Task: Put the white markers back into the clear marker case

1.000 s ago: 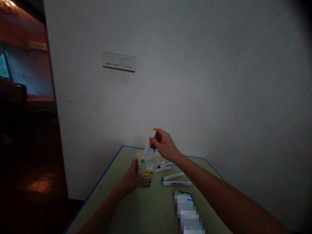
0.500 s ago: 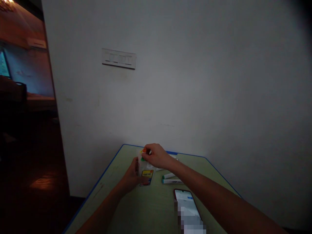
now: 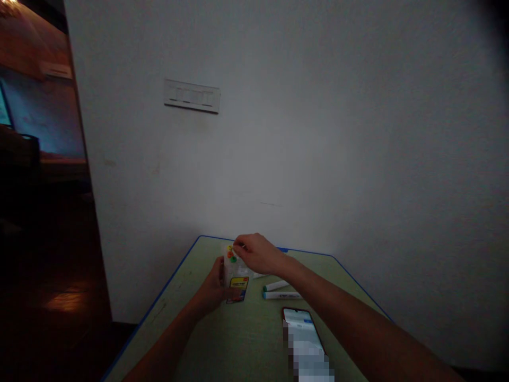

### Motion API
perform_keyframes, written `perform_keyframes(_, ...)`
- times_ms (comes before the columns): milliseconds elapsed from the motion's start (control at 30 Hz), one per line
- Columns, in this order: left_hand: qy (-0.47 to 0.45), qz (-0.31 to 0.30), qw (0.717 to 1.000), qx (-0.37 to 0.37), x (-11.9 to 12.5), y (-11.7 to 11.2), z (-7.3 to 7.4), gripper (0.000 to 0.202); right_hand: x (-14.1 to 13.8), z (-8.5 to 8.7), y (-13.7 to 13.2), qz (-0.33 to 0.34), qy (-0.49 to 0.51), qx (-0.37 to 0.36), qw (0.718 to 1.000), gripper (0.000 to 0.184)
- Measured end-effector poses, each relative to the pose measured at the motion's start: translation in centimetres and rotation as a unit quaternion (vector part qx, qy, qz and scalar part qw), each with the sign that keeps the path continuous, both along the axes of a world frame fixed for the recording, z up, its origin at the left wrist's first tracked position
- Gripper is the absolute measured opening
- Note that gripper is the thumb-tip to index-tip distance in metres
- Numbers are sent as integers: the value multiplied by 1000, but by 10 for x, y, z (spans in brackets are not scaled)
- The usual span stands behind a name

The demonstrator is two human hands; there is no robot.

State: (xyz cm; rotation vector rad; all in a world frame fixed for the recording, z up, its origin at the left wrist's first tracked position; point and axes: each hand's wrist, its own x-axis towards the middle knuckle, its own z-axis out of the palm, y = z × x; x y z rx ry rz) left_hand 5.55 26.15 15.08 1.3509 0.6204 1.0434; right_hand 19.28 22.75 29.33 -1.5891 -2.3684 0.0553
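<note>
Near the far edge of the green table, a clear plastic container stands upright with a yellow label on its front. Three marker caps show at its mouth: one yellow, one orange, one green. The left hand wraps the container's left side and grips it. The right hand sits over the container's top with its fingertips pinched at the marker ends; whether it is actually gripping one of them or only touching, the dim light does not let me tell.

Just right of the container, two white markers with green caps lie flat on the table, side by side and nearly parallel, partly crossed by the right forearm. A sliver of another white marker shows under the right wrist; the hand hides whatever else lies behind it. Closer to the camera, one phone lies face up with its screen lit, just left of the right forearm and well apart from the container.

The table has a blue rim and its far edge runs close to a plain white wall. One wide switch plate is mounted on that wall, high above the table. To the left, the wall ends at a dark opening with wooden flooring beyond it, where little can be made out.
</note>
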Motion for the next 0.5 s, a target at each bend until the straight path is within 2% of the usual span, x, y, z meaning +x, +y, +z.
perform_keyframes(67,13,3,1000,-4,0,-2,3,81,19,-1,0,-18,15,22,999,32)
perform_keyframes(133,17,1,1000,-7,0,-4,5,81,46,-10,2,-50,11,31,998,36)
perform_keyframes(200,9,-5,1000,-13,-1,-4,6,85,76,-29,3,-80,-21,8,997,32)
perform_keyframes(333,-13,-13,1000,-20,-1,-1,3,85,124,-80,3,-97,-112,-90,985,22)
perform_keyframes(433,-4,-10,1000,-18,-1,2,0,84,138,-110,1,-90,-149,-136,975,30)
perform_keyframes(500,12,-2,1000,-16,-1,2,0,84,141,-121,1,-84,-161,-147,972,34)
